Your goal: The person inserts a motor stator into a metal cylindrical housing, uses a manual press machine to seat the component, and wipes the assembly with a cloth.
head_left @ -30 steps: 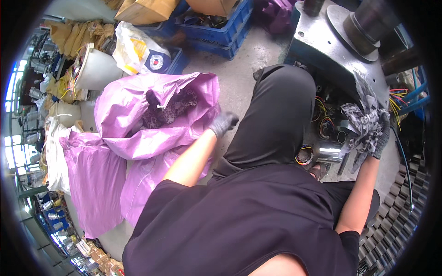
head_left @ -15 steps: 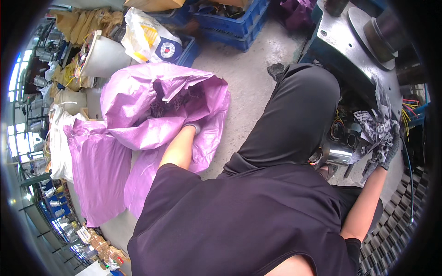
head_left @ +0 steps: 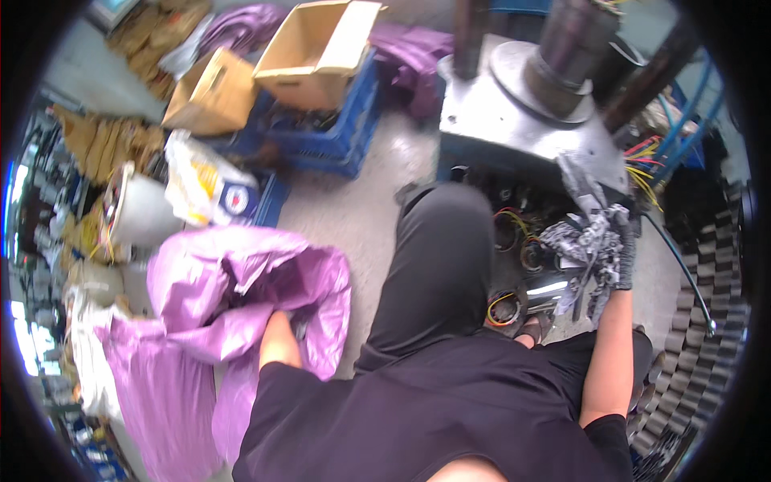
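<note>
The left hand [head_left: 283,325] is buried wrist-deep in the purple bag [head_left: 233,281]'s mouth, so I cannot tell its grip. Well apart on the far side, the gloved right hand [head_left: 620,255] clamps a crumpled grey rag [head_left: 585,241], hanging downward beside the metal machine [head_left: 522,120].

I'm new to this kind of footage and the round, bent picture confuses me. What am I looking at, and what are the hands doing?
The camera sits on a person's head and looks down through a fisheye lens, so straight edges curve. The dark mass at the bottom is the person's own shirt and trousers. The left hand is hidden: its forearm reaches down into an open purple plastic bag on the concrete floor. The right hand, in a dark glove, grips a crumpled grey patterned rag beside a grey metal machine. Below the machine lie coils of coloured wire. Further off stand cardboard boxes on a blue crate.
</note>
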Demonstrator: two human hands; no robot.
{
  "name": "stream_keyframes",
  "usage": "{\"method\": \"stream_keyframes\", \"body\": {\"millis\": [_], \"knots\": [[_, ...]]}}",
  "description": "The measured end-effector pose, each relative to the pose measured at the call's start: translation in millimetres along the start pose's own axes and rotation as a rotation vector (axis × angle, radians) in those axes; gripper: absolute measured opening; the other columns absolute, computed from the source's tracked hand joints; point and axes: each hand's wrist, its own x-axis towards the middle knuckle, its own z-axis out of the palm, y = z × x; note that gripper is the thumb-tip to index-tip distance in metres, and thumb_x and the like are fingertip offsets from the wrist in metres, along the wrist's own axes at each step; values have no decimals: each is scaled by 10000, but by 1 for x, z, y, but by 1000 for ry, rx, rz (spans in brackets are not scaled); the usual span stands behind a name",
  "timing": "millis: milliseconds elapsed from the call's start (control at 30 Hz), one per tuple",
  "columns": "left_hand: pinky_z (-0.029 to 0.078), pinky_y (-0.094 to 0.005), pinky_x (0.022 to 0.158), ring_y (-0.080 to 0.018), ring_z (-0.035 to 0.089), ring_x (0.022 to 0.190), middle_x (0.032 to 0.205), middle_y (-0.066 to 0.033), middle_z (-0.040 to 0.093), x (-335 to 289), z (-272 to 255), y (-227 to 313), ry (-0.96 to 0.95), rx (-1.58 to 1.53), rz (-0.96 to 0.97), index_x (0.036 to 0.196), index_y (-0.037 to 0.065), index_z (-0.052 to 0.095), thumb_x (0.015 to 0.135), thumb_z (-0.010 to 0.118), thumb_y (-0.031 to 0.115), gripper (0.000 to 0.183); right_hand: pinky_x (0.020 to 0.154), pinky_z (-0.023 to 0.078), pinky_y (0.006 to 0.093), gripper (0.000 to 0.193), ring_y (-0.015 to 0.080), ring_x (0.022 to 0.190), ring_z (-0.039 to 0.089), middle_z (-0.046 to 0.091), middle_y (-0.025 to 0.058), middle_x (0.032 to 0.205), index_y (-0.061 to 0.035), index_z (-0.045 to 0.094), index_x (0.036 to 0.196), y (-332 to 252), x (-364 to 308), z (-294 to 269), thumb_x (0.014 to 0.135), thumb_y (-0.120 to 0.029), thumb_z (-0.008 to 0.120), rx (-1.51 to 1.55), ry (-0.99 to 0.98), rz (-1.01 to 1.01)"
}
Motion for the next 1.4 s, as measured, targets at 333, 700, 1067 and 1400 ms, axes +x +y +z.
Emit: {"method": "stream_keyframes", "body": {"millis": [333, 700, 1067, 1400], "knots": [[578, -469, 809, -282, 742, 938, 1090, -118, 767, 50, 12, 39, -332, 794, 517, 1099, 87, 779, 932, 572, 209, 292, 960, 524, 341, 242, 191, 1008, 665, 710, 67, 1066, -52, 696, 1114, -29, -36, 64, 900, -165, 700, 121, -51, 136], [570, -359, 845, -211, 698, 922, 1041, -94, 736, 16, -249, 113, 690, -435, 377, 1207, -15, 651, 867, 724, 167, 392, 954, 516, 295, 388, 131, 1023, 657, 704, 27, 1092, -51, 668, 1236, -63, -67, 86, 864, -152, 712, -28, -159, 17], [512, -345, 998, -197, 658, 1123, 1229, -100, 683, -312, -442, 342, 792, -1151, 1075, 1278, -15, 628, 869, 747, 164, 462, 1066, 502, 379, 523, 226, 1151, 659, 672, 121, 1274, 2, 591, 1348, -89, -79, 105, 866, -174, 692, -2, -303, 52], [588, -350, 921, -197, 680, 1067, 1190, -103, 676, -232, -334, 519, 158, -1351, 1372, 1341, 10, 540, 832, 764, 36, 556, 1047, 472, 283, 557, 150, 1146, 635, 690, 87, 1223, -28, 563, 1400, -52, -86, 98, 905, -204, 747, -305, -275, 136]]}}
